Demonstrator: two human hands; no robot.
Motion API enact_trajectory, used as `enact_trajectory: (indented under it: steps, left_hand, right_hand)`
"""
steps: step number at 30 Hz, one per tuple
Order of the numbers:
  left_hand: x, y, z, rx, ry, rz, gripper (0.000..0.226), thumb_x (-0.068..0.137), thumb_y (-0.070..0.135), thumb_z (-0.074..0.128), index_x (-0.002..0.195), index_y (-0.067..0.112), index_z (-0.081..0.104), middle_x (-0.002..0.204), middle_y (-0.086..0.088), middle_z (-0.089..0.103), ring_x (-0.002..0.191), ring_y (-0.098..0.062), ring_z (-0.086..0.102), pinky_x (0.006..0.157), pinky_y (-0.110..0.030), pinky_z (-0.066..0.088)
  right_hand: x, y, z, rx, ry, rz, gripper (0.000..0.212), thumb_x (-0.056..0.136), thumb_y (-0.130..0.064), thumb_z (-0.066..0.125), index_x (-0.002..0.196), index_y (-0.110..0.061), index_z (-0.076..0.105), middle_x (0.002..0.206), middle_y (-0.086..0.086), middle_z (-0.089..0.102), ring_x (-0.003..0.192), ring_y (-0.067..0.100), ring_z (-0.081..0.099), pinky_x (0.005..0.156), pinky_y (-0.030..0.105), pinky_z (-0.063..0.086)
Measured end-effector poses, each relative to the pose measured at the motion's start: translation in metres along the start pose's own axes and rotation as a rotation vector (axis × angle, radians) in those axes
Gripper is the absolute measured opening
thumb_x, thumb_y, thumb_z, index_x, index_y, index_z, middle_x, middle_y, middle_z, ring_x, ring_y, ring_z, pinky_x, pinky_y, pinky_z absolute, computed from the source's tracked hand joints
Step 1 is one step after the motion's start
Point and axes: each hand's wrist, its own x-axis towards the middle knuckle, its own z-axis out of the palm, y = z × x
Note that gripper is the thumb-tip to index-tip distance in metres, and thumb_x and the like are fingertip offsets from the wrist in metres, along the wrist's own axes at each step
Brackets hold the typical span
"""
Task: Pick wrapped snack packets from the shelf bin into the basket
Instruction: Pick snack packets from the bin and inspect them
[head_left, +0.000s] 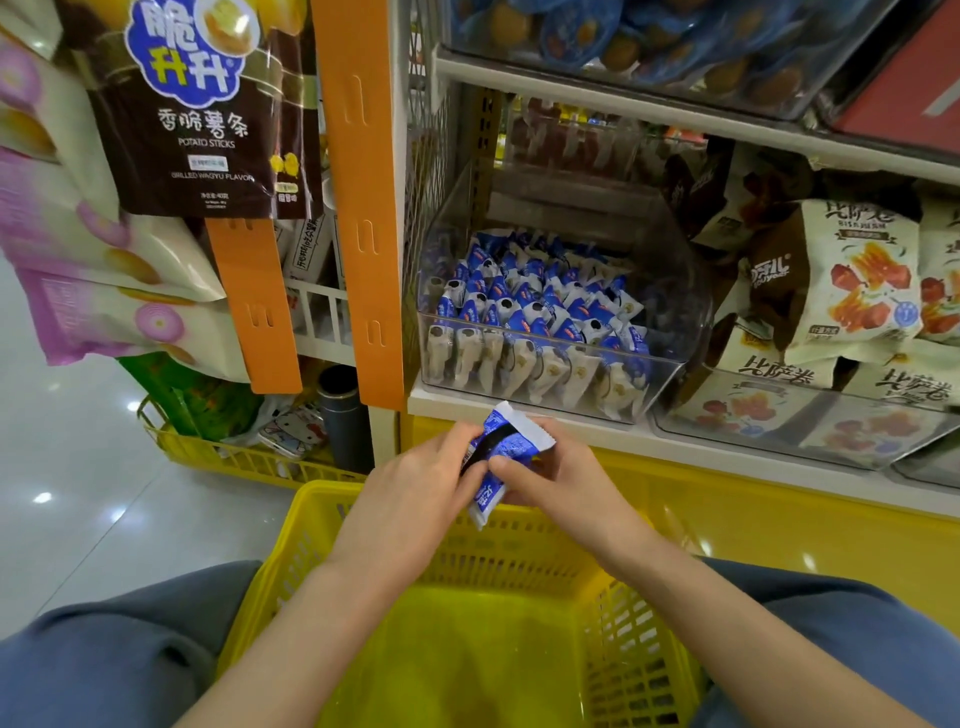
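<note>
Currently, head view: two hands hold blue-and-white wrapped snack packets above a yellow plastic lattice basket.
Grip: left hand and right hand meet mid-frame, each curled and pinching the packets between them; packet count unclear. At 12 o'clock from the hands, a clear plastic shelf bin, part-filled with matching packets. Basket lies at 6 o'clock.

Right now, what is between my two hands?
In the head view, blue-and-white snack packets sit between the left hand and the right hand, gripped by both, above the far rim of the yellow basket.
</note>
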Motion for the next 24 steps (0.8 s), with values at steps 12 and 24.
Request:
enact_trajectory:
  steps: [12, 24]
  left_hand:
    - [0.002, 0.002, 0.01, 0.01, 0.075, -0.039, 0.02, 0.098, 0.03, 0.036, 0.105, 0.018, 0.05, 0.093, 0.002, 0.061, 0.08, -0.016, 0.059, 0.058, -0.023, 0.037]
    - [0.009, -0.009, 0.021, -0.45, 0.1, -0.285, 0.017, 0.095, 0.017, 0.048, 0.084, 0.028, 0.053, 0.07, 0.012, 0.061, 0.066, 0.0, 0.06, 0.057, -0.015, 0.046]
  right_hand:
    - [0.005, 0.016, 0.004, -0.531, 0.046, -0.28, 0.034, 0.085, -0.021, 0.063, 0.11, -0.033, 0.043, 0.087, -0.017, 0.059, 0.084, -0.002, 0.057, 0.069, 0.015, 0.048]
    - [0.005, 0.015, 0.006, -0.279, 0.03, -0.196, 0.032, 0.09, -0.02, 0.058, 0.121, -0.021, 0.05, 0.11, -0.008, 0.062, 0.095, 0.009, 0.063, 0.081, 0.028, 0.055]
